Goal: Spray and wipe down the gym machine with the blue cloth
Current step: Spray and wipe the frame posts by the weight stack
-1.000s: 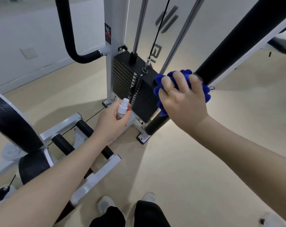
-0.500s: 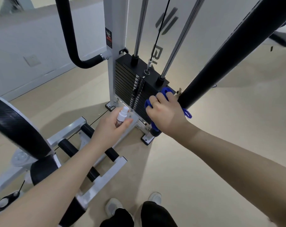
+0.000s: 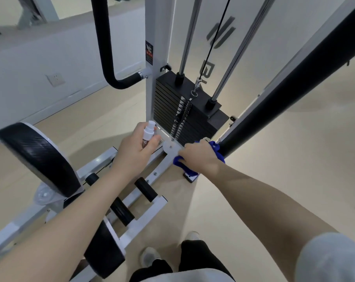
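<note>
a gym: a white-framed weight machine (image 3: 159, 58) with a black plate stack (image 3: 184, 112), steel guide rods (image 3: 187, 37), padded rollers (image 3: 121, 213), on a beige floor (image 3: 274, 159).

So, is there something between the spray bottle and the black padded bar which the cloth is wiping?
Yes. The right hand with the blue cloth sits between the spray bottle and the padded bar.

Fuzzy blue cloth (image 3: 215, 150), chrome rods (image 3: 187, 37)
</note>
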Motion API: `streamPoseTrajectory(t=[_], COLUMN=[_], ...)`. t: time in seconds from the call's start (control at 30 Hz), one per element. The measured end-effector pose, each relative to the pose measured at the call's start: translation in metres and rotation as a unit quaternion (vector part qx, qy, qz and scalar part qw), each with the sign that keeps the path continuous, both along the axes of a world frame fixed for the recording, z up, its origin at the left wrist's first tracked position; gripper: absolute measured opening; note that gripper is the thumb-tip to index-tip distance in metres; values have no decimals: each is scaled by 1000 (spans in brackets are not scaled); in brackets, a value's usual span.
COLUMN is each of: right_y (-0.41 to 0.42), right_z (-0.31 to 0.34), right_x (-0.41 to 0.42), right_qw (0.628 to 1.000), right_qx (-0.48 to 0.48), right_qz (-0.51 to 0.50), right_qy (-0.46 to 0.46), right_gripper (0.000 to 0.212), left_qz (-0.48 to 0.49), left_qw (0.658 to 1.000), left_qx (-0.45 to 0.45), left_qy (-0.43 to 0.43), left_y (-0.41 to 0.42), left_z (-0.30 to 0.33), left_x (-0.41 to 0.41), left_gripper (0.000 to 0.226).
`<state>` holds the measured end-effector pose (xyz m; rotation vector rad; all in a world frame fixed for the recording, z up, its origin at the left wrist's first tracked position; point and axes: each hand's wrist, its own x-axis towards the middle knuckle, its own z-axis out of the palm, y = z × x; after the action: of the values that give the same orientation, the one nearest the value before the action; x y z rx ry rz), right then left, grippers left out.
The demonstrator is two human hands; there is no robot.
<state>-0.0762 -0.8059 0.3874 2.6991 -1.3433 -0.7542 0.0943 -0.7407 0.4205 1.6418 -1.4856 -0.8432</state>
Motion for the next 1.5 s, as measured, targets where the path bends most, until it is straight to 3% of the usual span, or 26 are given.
streamPoseTrajectory(t=[0.07,0.17,0.3,0.37,0.57,0.77,0.83,0.9,1.0,1.23,1.5], right_y=[-7,-12,-28,-41,-78,-141,-166,-189,-226,-274,-273], right_z=[9,37,72,87,133,174,186,198,218,252,266], right_x=[6,17,30,35,61,113,134,154,179,192,201], right_qw=[991,950,814,768,582,469,461,485,524,540,577], right_qx=[21,15,72,91,133,188,196,190,170,128,111], right_qz=[-74,-165,-331,-369,-488,-523,-514,-481,-433,-334,-302], right_qy=[-108,-267,-472,-515,-637,-686,-697,-705,-714,-762,-751], right_gripper=[25,26,19,25,26,8,19,25,14,15,15], left_qz=[-1,-1,-31,-40,14,85,99,114,121,184,193], left_qw=[1000,1000,997,994,983,978,973,967,960,918,924], left_qx=[3,-1,-25,-59,-110,-129,-149,-164,-189,-303,-265], left_qy=[4,-3,-62,-88,-145,-140,-148,-158,-169,-175,-199], left_y=[2,3,-4,-16,-64,-144,-174,-203,-249,-293,-308], left_z=[5,16,32,43,74,114,129,145,171,213,226], left_x=[1,1,4,10,33,67,80,94,114,143,156], left_gripper=[28,36,52,51,41,43,44,42,39,38,36])
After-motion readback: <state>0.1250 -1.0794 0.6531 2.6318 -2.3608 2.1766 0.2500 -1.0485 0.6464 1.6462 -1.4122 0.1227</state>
